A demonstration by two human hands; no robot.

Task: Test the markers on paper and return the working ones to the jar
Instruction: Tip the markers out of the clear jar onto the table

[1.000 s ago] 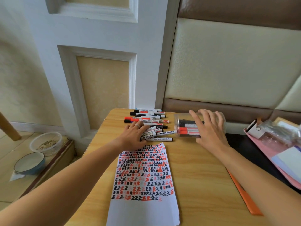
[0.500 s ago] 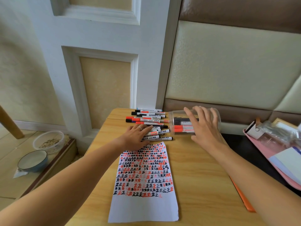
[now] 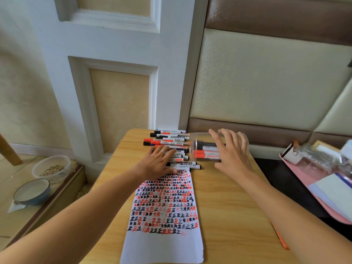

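Wooden table, largest, carries everything. 1 sheet of paper covered in red and black test marks, just below left fingers. 1 clear jar on its side under right hand, fingers spread over it; at least 3 markers inside. Left hand flat, fingers straight, on loose markers, roughly 12. Risk: jar rolls, spilling pens; untested pens mix with tested.
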